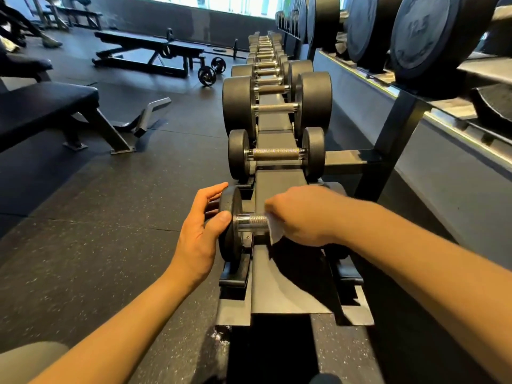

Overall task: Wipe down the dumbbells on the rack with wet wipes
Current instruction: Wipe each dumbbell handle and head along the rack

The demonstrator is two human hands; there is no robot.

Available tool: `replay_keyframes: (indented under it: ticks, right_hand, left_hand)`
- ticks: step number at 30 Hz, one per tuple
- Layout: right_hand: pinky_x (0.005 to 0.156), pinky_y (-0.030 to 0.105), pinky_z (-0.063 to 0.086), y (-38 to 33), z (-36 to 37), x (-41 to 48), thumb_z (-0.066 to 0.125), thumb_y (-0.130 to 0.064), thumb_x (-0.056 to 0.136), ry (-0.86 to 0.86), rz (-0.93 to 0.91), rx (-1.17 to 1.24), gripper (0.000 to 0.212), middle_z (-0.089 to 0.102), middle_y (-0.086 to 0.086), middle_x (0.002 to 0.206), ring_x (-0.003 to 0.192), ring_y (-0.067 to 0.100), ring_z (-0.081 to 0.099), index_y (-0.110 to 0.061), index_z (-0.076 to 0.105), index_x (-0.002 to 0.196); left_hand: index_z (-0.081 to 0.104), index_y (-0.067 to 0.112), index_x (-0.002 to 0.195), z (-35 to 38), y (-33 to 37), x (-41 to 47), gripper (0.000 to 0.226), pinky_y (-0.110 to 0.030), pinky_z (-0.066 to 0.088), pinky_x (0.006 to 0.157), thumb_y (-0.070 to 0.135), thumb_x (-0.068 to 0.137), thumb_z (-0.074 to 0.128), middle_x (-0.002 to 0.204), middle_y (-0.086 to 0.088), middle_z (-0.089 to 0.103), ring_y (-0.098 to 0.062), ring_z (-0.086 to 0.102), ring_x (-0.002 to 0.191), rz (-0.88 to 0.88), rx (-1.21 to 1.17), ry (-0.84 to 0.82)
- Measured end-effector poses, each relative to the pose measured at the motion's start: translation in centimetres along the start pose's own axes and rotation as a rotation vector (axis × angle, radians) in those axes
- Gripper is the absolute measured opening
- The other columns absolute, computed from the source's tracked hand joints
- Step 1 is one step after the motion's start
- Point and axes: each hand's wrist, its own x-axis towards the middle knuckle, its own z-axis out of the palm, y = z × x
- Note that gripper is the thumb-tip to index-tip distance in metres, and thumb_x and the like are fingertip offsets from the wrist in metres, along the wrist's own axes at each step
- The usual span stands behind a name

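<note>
The nearest dumbbell [250,220], small with black round heads and a knurled steel handle, lies across the low rack [277,286]. My left hand [198,234] cups its left head, thumb on the inner face and fingers round the rim. My right hand [302,214] grips the right part of the handle through a white wet wipe [274,231], whose corner hangs below my fingers. The dumbbell's right head is mostly hidden behind my right hand.
A row of larger dumbbells [277,153] runs away along the rack. An upper shelf of big dumbbells [426,37] overhangs at the right, with a black upright post [388,145]. Benches [55,106] and a small barbell [212,69] stand on the rubber floor to the left.
</note>
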Motion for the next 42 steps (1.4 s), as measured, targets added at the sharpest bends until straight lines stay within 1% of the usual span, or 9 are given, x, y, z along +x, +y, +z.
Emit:
replay_keyframes:
  ticks: [6,10,14,17,23,29,33,38,42]
  right_hand:
    - [0.123,0.048,0.019,1.4,0.1,-2.5,0.06,-0.033,0.099,0.021,0.097,-0.359,0.027,0.068,0.001,0.113,0.118,0.023,0.06,-0.024,0.061,0.124]
    - [0.125,0.053,0.017,-1.1,4.9,-2.5,0.057,-0.02,0.097,0.388,0.228,-0.302,0.012,0.069,0.006,0.083,0.085,0.026,0.066,-0.015,0.067,0.093]
    - [0.092,0.048,0.054,-3.3,7.6,-1.0,0.067,-0.005,0.082,0.769,0.341,-0.189,0.008,0.06,0.009,0.062,0.058,0.027,0.058,-0.009,0.065,0.075]
    - [0.061,0.036,0.048,-5.9,7.6,0.7,0.066,-0.007,0.077,0.792,0.312,-0.092,0.005,0.062,0.008,0.068,0.061,0.027,0.059,-0.011,0.066,0.079]
    - [0.065,0.036,0.048,-6.9,8.1,2.1,0.076,-0.008,0.074,0.828,0.151,0.169,0.016,0.065,0.007,0.078,0.072,0.028,0.062,-0.011,0.064,0.085]
    - [0.097,0.035,0.039,-1.8,2.8,-1.0,0.049,-0.03,0.099,0.291,-0.008,-0.096,0.03,0.063,0.0,0.12,0.111,0.023,0.057,-0.022,0.062,0.125]
    - [0.114,0.043,0.03,0.4,-0.6,-1.4,0.068,-0.037,0.095,0.104,0.108,-0.355,0.037,0.067,0.001,0.121,0.12,0.023,0.059,-0.027,0.059,0.129]
    - [0.1,0.043,0.037,0.5,-0.5,0.7,0.058,-0.036,0.1,0.101,0.197,-0.257,0.019,0.046,-0.001,0.075,0.086,0.024,0.05,-0.019,0.059,0.107]
    - [0.076,0.035,0.047,-1.9,0.3,4.3,0.057,-0.023,0.098,0.085,0.201,0.081,0.008,0.046,0.002,0.075,0.082,0.024,0.055,-0.016,0.055,0.101]
  left_hand:
    - [0.047,0.037,0.142,-0.2,-0.1,-0.2,0.06,-0.015,0.045,0.097,0.057,0.086,0.049,0.128,0.026,0.06,-0.003,0.057,0.123,-0.003,-0.009,-0.024]
    - [0.045,0.039,0.143,-0.1,-0.1,-0.5,0.059,-0.015,0.046,0.099,0.056,0.086,0.049,0.129,0.029,0.059,-0.003,0.056,0.125,-0.004,-0.032,-0.034]
    - [0.045,0.04,0.142,0.0,0.0,-0.5,0.058,-0.015,0.046,0.099,0.056,0.086,0.05,0.128,0.027,0.06,-0.004,0.057,0.124,0.002,-0.047,-0.024]
    - [0.047,0.038,0.143,0.1,0.0,-0.5,0.06,-0.017,0.047,0.099,0.056,0.086,0.052,0.127,0.023,0.061,-0.007,0.058,0.123,-0.001,-0.066,-0.017]
    - [0.048,0.033,0.144,0.0,0.0,-0.3,0.062,-0.018,0.047,0.101,0.053,0.086,0.054,0.133,0.017,0.062,-0.009,0.058,0.127,0.013,-0.079,-0.013]
    - [0.048,0.036,0.143,-0.3,0.1,-0.3,0.06,-0.028,0.047,0.102,0.055,0.086,0.053,0.129,0.021,0.062,-0.006,0.059,0.123,0.008,-0.039,-0.017]
    - [0.047,0.033,0.145,-0.2,-0.1,-0.4,0.062,-0.032,0.045,0.106,0.055,0.088,0.052,0.134,0.018,0.06,-0.007,0.057,0.127,0.01,-0.032,-0.024]
    - [0.046,0.033,0.146,-0.2,-0.3,-0.3,0.063,-0.019,0.045,0.103,0.055,0.088,0.052,0.134,0.021,0.06,-0.005,0.056,0.127,0.014,-0.031,-0.032]
    - [0.047,0.036,0.145,-0.1,-0.4,-0.4,0.061,-0.024,0.047,0.104,0.055,0.087,0.052,0.135,0.016,0.06,-0.008,0.057,0.127,0.01,-0.054,-0.028]
